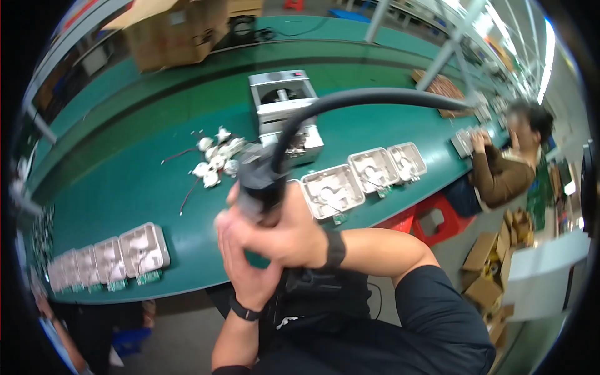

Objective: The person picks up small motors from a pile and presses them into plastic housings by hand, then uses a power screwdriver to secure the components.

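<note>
Head view | black cabled device (258,177) juts from right hand (286,230), which grasps its end | left hand (251,280) alongside, hold unclear

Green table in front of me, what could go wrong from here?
1. The thick dark cable arches across this view of the table; it might snag if the dark piece by your right hand gets pulled.
2. The right-hand trays sit near the front edge, with circuit boards beside them, so a bump could push something off.
3. The white parts lie heaped with loose wires, which could tangle.
</note>
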Action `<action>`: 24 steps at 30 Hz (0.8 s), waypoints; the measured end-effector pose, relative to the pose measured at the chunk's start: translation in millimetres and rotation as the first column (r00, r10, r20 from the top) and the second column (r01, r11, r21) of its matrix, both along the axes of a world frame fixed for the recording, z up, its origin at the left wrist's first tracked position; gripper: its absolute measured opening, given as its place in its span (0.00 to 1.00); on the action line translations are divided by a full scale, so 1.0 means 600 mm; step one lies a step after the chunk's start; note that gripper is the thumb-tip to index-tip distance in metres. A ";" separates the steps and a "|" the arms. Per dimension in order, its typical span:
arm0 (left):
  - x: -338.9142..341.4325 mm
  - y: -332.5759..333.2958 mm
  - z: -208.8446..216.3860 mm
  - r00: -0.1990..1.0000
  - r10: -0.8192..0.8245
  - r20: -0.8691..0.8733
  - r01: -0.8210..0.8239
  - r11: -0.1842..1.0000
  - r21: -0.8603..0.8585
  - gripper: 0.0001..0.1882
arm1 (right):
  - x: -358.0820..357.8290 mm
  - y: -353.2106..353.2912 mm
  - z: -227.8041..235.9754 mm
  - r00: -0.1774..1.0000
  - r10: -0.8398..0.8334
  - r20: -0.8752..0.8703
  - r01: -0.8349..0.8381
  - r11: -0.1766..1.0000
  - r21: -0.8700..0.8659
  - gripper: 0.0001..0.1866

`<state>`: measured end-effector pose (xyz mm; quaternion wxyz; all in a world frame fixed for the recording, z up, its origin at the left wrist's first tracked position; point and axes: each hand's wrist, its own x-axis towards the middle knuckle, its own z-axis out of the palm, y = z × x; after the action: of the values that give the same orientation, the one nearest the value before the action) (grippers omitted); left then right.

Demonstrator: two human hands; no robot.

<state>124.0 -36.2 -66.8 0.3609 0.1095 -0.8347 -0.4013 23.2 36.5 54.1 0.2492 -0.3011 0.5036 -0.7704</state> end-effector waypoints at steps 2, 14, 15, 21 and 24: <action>0.025 0.016 -0.005 0.983 -0.153 -0.099 0.176 0.936 0.304 0.34 | 0.014 0.011 0.002 0.980 0.094 -0.178 -0.063 0.983 0.170 0.22; 0.050 0.007 -0.005 0.994 -0.093 0.050 0.023 0.648 0.761 0.20 | -0.154 0.268 -0.095 0.119 -0.308 -0.944 0.945 0.326 0.013 0.24; 0.045 0.010 -0.005 0.993 -0.107 0.044 0.037 0.651 0.759 0.20 | -0.178 0.305 -0.102 0.002 -0.220 -0.976 0.980 0.196 -0.042 0.22; 0.020 0.035 0.000 0.985 -0.166 0.051 0.081 0.702 0.707 0.16 | -0.229 0.413 -0.159 0.254 0.057 -0.965 0.967 0.010 0.255 0.21; 0.012 0.068 0.026 0.955 -0.247 0.164 0.090 0.768 0.634 0.18 | -0.238 0.450 -0.168 0.242 0.005 -0.970 0.970 0.022 0.243 0.22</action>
<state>131.5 4.6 -51.1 0.1644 0.1932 -0.6997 -0.6679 -119.6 306.5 -46.7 -0.2463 -0.1556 0.9479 -0.1290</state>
